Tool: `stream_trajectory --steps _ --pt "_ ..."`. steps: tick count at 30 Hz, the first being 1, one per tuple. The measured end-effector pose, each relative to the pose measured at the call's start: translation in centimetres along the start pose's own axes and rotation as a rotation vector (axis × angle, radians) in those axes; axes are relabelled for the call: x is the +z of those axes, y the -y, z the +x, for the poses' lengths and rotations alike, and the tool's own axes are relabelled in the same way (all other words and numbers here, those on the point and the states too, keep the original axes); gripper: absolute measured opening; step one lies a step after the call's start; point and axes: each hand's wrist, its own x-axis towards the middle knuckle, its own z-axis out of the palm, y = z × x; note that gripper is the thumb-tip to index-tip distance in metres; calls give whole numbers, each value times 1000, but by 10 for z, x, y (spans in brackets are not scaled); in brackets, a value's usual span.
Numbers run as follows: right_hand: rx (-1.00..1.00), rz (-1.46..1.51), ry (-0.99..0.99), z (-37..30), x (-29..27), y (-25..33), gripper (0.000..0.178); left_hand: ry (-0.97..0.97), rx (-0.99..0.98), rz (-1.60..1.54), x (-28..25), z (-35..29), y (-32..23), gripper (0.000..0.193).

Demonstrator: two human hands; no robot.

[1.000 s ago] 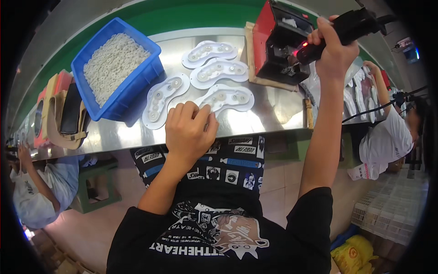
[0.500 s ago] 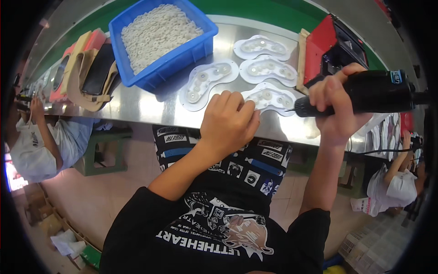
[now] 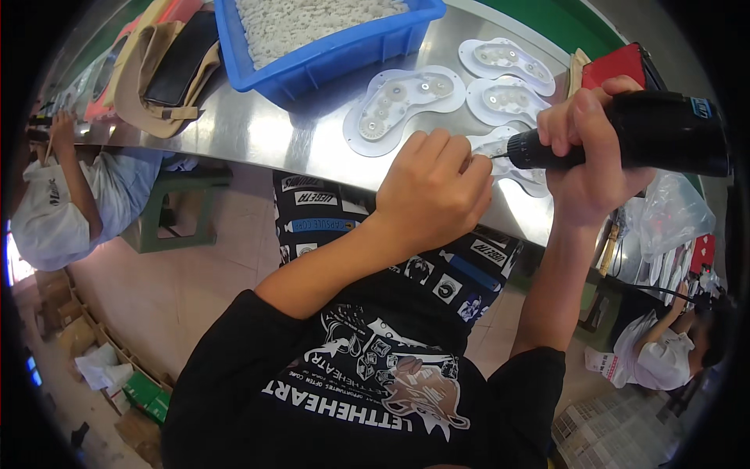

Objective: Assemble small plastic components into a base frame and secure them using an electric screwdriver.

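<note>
My right hand (image 3: 586, 160) grips a black electric screwdriver (image 3: 664, 134), held roughly level with its bit pointing left. My left hand (image 3: 437, 187) is closed, its fingers curled and pinched at the bit's tip. Whatever sits between those fingertips is hidden or too small to make out. Under the bit and both hands lies a white curved plastic housing (image 3: 533, 181) with gears, partly covered. Two similar housings, a middle one (image 3: 506, 100) and a far one (image 3: 508, 59), lie just beyond it. Another geared housing (image 3: 402, 105) rests left of them, beyond my left hand.
A blue bin (image 3: 336, 59) full of small white plastic parts stands at the far left of the metal table (image 3: 258, 133). Left of it lies a tan cap (image 3: 144, 105) with a black item. A red case (image 3: 617, 66) is behind the screwdriver. People sit working on both sides.
The view has shifted, so the table and bin appear higher and farther right. The screwdriver's bit and my left fingertips have come together; before, a gap separated them.
</note>
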Motion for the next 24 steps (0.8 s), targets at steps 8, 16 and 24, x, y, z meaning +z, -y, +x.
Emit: stream_trajectory --steps 8,16,24 --pt "-28 -15 58 4 -4 -1 31 29 -28 3 1 -2 1 15" --pt "-24 -39 164 5 -6 -8 26 34 -29 -9 -1 2 4 15" --pt "39 9 374 14 -13 -24 31 18 -122 -29 -6 4 -1 27"
